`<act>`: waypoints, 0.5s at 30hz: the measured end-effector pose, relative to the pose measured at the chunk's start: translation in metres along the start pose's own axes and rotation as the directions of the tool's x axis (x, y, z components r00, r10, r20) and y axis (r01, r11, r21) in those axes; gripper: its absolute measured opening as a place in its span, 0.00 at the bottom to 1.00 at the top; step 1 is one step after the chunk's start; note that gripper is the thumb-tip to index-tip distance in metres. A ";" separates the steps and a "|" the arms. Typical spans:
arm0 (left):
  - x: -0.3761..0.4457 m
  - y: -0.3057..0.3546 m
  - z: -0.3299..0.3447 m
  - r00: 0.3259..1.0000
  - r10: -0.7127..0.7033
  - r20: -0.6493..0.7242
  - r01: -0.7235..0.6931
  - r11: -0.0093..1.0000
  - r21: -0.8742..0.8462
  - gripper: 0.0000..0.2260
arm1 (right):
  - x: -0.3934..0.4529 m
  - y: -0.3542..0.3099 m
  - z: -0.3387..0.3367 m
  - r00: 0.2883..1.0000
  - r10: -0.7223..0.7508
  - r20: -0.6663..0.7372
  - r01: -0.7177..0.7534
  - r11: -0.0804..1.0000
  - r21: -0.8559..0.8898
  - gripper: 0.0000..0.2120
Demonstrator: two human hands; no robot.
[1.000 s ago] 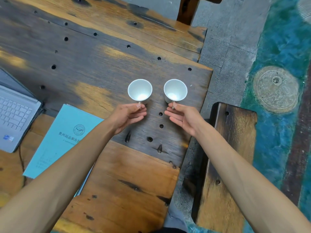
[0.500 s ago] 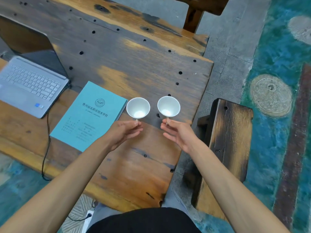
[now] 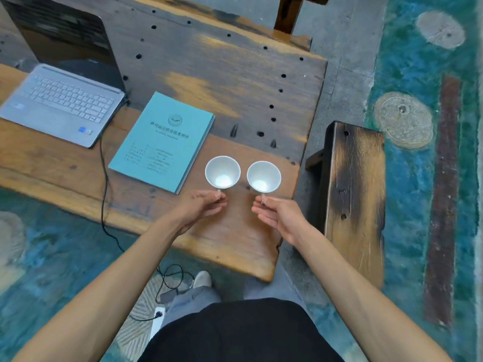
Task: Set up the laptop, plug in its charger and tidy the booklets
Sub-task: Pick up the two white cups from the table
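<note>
My left hand (image 3: 202, 207) is pinched on the thin stem under one small white funnel-shaped cup (image 3: 222, 172), and my right hand (image 3: 278, 218) is pinched the same way on the stem of a second white cup (image 3: 264, 176). Both cups sit side by side, apart, mouths up, over the near right corner of the table; whether they touch the wood I cannot tell.

That big worn wooden table (image 3: 235, 82), dark grey and orange with drilled holes, fills the upper frame. To its right stands a narrow scorched wooden bench (image 3: 356, 194) on the teal painted floor (image 3: 418, 74).

At the table's left edge the silver laptop (image 3: 62, 103) is open, screen dark. A black charger cable (image 3: 104, 178) runs from its right side over the near edge to a white power strip (image 3: 158, 318) on the floor.

The teal booklets (image 3: 162, 142) lie stacked flat between the laptop and my left cup, near corner just beside that cup.
</note>
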State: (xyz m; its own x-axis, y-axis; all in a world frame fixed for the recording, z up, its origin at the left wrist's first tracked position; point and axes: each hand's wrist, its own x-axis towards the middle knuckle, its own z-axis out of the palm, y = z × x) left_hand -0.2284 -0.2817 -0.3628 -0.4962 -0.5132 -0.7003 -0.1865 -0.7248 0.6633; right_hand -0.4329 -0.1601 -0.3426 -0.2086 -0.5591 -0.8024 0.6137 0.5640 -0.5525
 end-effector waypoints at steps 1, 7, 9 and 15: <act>-0.009 -0.009 -0.004 1.000 -0.008 -0.002 0.008 1.000 0.021 0.07 | -0.009 0.016 0.003 1.000 -0.006 -0.027 0.006 1.000 0.007 0.09; -0.046 -0.057 -0.022 0.999 -0.036 0.001 0.036 0.993 0.114 0.05 | -0.049 0.094 0.002 0.987 0.001 -0.161 0.005 0.999 0.035 0.10; -0.051 -0.068 -0.023 0.999 -0.050 0.000 0.049 0.989 0.139 0.05 | -0.057 0.113 -0.002 0.982 -0.008 -0.189 0.015 0.999 0.035 0.10; -0.048 -0.098 -0.018 0.997 -0.080 -0.018 0.082 0.985 0.155 0.06 | -0.057 0.149 -0.015 0.968 -0.013 -0.252 0.022 0.999 0.032 0.09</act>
State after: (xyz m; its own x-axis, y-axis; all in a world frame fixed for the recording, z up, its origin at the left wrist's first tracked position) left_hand -0.1711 -0.1945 -0.3990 -0.4641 -0.4619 -0.7558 -0.3556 -0.6843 0.6366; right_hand -0.3413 -0.0350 -0.3825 -0.4018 -0.3953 -0.8260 0.6331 0.5318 -0.5625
